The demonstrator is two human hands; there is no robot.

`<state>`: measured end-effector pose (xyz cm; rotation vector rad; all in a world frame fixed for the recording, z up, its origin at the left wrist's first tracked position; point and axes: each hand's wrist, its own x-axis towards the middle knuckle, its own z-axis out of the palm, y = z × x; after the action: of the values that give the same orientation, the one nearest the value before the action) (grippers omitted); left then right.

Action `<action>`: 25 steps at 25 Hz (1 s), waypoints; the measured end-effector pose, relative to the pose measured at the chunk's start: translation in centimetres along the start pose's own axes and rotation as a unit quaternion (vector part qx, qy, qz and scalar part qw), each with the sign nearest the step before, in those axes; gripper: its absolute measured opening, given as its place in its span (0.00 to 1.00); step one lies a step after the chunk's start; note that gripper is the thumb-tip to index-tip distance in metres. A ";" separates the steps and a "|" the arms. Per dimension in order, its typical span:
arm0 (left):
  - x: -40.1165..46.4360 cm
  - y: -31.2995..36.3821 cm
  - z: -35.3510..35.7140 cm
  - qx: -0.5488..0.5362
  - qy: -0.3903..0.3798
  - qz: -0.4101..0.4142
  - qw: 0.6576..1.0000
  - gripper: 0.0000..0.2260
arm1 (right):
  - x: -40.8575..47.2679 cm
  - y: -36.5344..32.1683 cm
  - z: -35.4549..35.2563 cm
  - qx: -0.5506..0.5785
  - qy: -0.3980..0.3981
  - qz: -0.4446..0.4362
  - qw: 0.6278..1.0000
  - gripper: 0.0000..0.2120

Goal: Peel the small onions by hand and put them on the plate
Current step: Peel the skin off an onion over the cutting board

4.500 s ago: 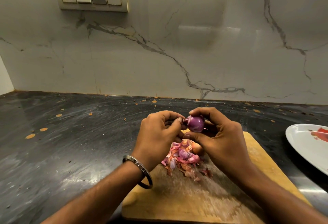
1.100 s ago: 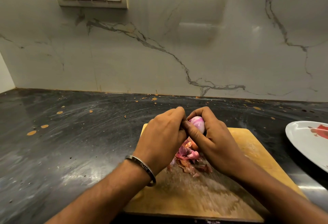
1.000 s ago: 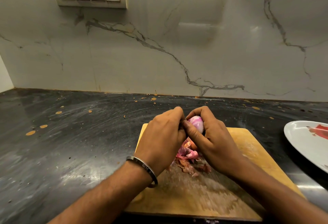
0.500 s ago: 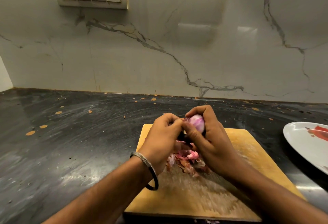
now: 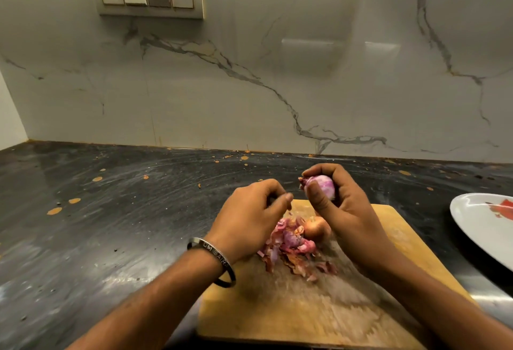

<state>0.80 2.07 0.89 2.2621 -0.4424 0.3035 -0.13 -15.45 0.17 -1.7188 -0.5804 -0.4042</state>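
Half a second ago both hands met at the onion; now the left hand (image 5: 251,218) has drawn away to the left and hangs over the near-left of the peel heap, thumb and forefinger pinched together. Whether a scrap of skin sits between them cannot be told.

Left to right: dark speckled worktop (image 5: 97,225); steel bangle (image 5: 212,259) on the left wrist; wooden chopping board (image 5: 305,308); heap of purple and brown peelings (image 5: 291,249) at the board's middle; one unpeeled small onion (image 5: 315,227), brown-skinned, touching the heap's right edge. Above it the right hand (image 5: 341,211) grips the part-peeled onion (image 5: 319,186), thumb across its front, fingers curled over the top. A tag of purple skin sticks out at its left end.

Handling, by judgement: light, firm, round; bared flesh looks glossy and likely slippery. Best held across the middle, as now, skin taken at the loose tag.

White plate (image 5: 483,227) far right, well apart from the board, cut off by the frame edge; the red patch on it cannot be identified. No peeled onions visible on the part shown. Onion's back hidden by fingers.
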 end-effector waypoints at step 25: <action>-0.2 1.0 -0.3 -0.390 -0.073 -0.046 0.917 0.18 | 0.8 0.1 -1.5 0.018 0.079 0.076 0.994 0.08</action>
<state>0.17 1.70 1.70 1.5135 -0.4333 -0.0932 0.66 -16.80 0.91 -1.6669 -0.3373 -0.4146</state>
